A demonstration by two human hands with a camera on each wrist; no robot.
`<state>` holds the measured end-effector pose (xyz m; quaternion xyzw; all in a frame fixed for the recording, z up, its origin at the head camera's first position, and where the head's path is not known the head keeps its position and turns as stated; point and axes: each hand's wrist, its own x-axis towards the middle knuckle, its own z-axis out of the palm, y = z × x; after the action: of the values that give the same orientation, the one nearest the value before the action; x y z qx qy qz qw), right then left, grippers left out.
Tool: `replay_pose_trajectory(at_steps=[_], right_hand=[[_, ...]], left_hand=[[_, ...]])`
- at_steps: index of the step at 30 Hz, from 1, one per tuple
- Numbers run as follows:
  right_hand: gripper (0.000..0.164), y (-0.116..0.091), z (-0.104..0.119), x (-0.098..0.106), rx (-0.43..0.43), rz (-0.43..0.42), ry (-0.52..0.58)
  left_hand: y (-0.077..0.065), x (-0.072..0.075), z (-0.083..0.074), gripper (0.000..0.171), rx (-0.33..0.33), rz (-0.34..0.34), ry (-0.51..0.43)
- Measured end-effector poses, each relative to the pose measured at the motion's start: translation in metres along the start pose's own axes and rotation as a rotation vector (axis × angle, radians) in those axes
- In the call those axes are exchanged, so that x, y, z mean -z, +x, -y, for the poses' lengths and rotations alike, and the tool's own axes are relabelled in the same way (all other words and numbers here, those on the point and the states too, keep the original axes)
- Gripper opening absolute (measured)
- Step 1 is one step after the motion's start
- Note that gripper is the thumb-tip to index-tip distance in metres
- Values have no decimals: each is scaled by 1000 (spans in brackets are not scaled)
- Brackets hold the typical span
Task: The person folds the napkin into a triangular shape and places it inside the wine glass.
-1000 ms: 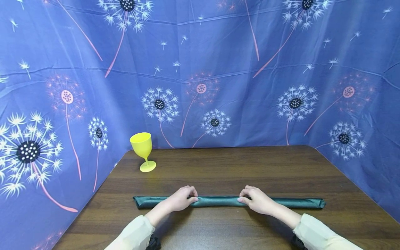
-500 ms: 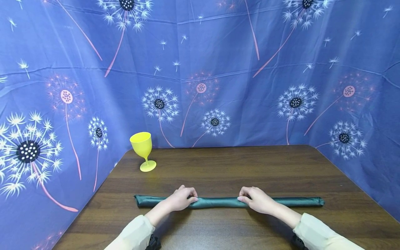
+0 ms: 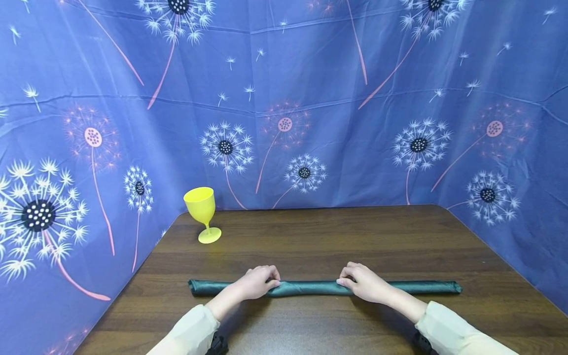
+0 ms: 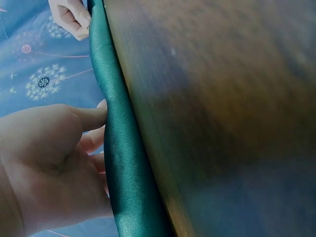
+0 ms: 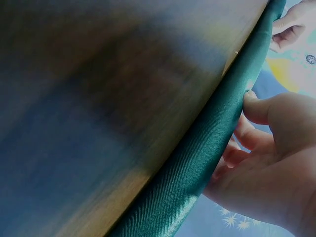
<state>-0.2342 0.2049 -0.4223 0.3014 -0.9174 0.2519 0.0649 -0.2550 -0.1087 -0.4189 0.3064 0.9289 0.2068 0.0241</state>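
Note:
A dark green, satin-like rolled cloth point(image 3: 306, 288) lies as a long narrow roll across the table, left to right. My left hand point(image 3: 259, 282) pinches it left of its middle, thumb on the near side and fingers curled over the far side. Right of the middle, my right hand point(image 3: 363, 282) pinches the roll in the same way. In the left wrist view the left thumb presses against the cloth point(image 4: 121, 143), with the fingers partly hidden behind it. The right wrist view shows the right thumb and bent fingers along the cloth point(image 5: 202, 143).
An upright yellow goblet point(image 3: 200, 207) stands at the table's back left corner. The brown wood-grain table point(image 3: 319, 236) is bordered at the back and sides by a blue dandelion-print curtain point(image 3: 337, 123).
The cloth's ends have turned slightly: the loose fold seen at the left end now looks more tightly rolled. Both hands stay in nearly the same place, holding the roll.

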Motion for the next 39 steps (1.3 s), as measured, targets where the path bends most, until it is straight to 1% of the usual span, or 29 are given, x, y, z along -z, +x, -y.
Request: replay_pose_trajectory(at_steps=[3, 6, 9, 11, 15, 18, 22, 24, 26, 29, 31, 33, 36, 39], right_hand=[[16, 0, 0, 1, 17, -8, -25], [17, 0, 1, 2, 9, -2, -19], [17, 0, 1, 3, 8, -1, -8], [16, 0, 1, 3, 9, -3, -1], [14, 0, 0, 2, 8, -3, 12], [12, -1, 1, 3, 3, 4, 17], [9, -1, 2, 3, 1, 10, 16], [7, 0, 2, 3, -5, 16, 33], [8, 1, 1, 2, 8, 8, 46], [15, 2, -1, 0, 58, -16, 64], [20, 2, -2, -1, 102, -38, 63], [26, 3, -2, -2, 125, -40, 71], [33, 3, -2, -2, 141, -26, 72], [38, 4, -1, -1, 163, -5, 71]], left_hand=[[0, 0, 0, 6, -9, -4, 18], [1, 0, 0, 3, -23, -7, 28], [1, 1, 0, 5, -54, -28, 21], [2, 1, 1, 9, -92, -53, 8], [6, -2, 4, 18, -201, -85, -29], [8, -3, 5, 25, -276, -80, -67], [9, -3, 7, 30, -319, -67, -114], [9, -3, 7, 32, -319, -56, -133], [9, -3, 7, 33, -315, -46, -143], [8, -2, 7, 32, -299, -22, -145], [8, -2, 7, 29, -293, -8, -131], [8, -1, 6, 23, -286, 2, -118], [8, -1, 6, 14, -285, 7, -105], [8, -1, 5, 12, -296, -4, -94]])
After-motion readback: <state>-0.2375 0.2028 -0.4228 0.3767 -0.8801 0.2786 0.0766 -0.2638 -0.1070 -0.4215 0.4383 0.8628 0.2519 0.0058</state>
